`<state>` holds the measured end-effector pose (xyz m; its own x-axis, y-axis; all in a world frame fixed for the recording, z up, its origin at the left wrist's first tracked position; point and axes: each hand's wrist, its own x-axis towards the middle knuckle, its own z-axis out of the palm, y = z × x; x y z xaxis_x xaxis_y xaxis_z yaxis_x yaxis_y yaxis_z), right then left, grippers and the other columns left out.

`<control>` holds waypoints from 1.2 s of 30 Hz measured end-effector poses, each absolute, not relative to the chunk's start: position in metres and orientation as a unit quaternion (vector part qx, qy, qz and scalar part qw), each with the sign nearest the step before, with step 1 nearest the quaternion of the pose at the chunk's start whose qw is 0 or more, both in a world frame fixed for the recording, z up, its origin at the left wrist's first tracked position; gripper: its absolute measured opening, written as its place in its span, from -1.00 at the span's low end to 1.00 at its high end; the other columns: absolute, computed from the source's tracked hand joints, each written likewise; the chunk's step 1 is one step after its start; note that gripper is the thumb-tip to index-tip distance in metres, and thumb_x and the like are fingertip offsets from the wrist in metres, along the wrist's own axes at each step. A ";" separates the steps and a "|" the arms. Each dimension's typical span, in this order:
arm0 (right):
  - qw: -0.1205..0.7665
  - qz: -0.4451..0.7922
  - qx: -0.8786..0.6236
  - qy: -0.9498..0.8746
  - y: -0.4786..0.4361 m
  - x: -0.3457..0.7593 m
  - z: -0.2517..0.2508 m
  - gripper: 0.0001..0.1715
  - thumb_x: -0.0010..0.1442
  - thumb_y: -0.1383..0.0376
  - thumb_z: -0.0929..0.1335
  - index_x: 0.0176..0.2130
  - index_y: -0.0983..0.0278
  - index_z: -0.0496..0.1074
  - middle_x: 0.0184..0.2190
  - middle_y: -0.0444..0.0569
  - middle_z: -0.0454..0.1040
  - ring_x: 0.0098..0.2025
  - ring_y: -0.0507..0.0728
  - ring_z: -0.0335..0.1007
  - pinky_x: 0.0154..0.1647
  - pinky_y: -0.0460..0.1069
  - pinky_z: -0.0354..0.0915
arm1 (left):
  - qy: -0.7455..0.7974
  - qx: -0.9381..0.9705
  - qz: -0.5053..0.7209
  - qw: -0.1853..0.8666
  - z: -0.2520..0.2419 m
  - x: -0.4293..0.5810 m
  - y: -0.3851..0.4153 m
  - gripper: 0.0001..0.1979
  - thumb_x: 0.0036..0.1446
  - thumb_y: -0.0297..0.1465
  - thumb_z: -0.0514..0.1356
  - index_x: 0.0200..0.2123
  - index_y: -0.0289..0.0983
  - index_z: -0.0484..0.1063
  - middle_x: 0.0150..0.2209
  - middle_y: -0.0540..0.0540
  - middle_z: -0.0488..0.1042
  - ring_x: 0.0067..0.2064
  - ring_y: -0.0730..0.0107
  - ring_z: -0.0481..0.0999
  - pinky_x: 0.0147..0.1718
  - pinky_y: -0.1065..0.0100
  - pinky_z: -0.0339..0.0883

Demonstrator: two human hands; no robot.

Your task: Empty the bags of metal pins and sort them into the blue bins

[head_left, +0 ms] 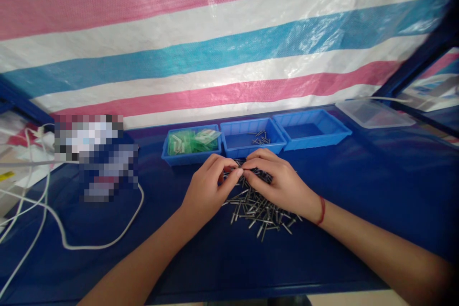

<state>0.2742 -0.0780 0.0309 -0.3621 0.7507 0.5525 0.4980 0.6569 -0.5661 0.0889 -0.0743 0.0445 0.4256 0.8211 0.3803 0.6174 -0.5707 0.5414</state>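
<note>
Pile of slim metal pins (258, 213) on the blue tabletop (380, 186), partly under your hands, strays splayed along its near side. Your left hand (211, 179) has thumb and index drawn close above the pile; your right hand (279, 179), red band (322, 210) at the wrist, curls thumb and index to meet them. Cannot tell whether either pinches a pin.

Just beyond: three blue bins in a row: left bin (191, 158) with green packets (193, 141), middle bin (233, 139) with a few loose pins, right bin (319, 139). Surface glossy; a striped sheet (215, 62) walls the far side.

Edges: the table's near rim runs below your forearms. White cable (103, 247) loops at left, narrowing your reach there; tabletop spreads wide beyond your right forearm, up to a translucent lid (375, 114) at far right.
</note>
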 end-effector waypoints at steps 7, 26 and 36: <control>0.408 0.170 -0.387 -0.809 -0.079 0.274 0.031 -0.86 0.23 0.35 0.28 -0.23 0.23 0.44 -0.25 0.00 0.48 -0.18 0.12 0.38 -0.14 0.06 0.30 | 0.418 0.826 0.334 0.180 0.042 0.089 -0.073 -0.87 0.26 -0.35 0.08 -0.25 -0.25 0.40 -0.30 -0.03 0.42 -0.30 0.46 0.40 -0.28 0.44 0.29; 0.448 0.101 -0.388 -0.799 -0.080 0.277 0.037 -0.90 0.22 0.29 0.31 -0.30 0.23 0.43 -0.33 -0.03 0.47 -0.22 0.12 0.37 -0.14 0.07 0.28 | 0.399 0.853 0.279 0.189 0.039 0.088 -0.070 -0.82 0.30 -0.36 0.02 -0.18 -0.24 0.41 -0.20 -0.07 0.44 -0.14 0.38 0.44 -0.11 0.37 0.29; 0.429 -0.056 -0.522 -0.735 -0.035 0.312 0.027 -0.79 0.23 0.17 0.31 -0.22 0.21 0.48 -0.26 0.02 0.51 -0.15 0.25 0.36 -0.09 0.19 0.20 | 0.450 0.848 0.246 0.134 0.037 0.084 -0.063 -0.76 0.28 -0.42 -0.01 -0.05 -0.24 0.36 -0.17 -0.09 0.48 -0.15 0.33 0.47 -0.13 0.30 0.30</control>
<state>0.3124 -0.0350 0.0268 -0.0857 0.7194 0.6893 0.8155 0.4481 -0.3663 0.0836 -0.0629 0.0370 0.4732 0.8294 0.2969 0.6978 -0.5586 0.4484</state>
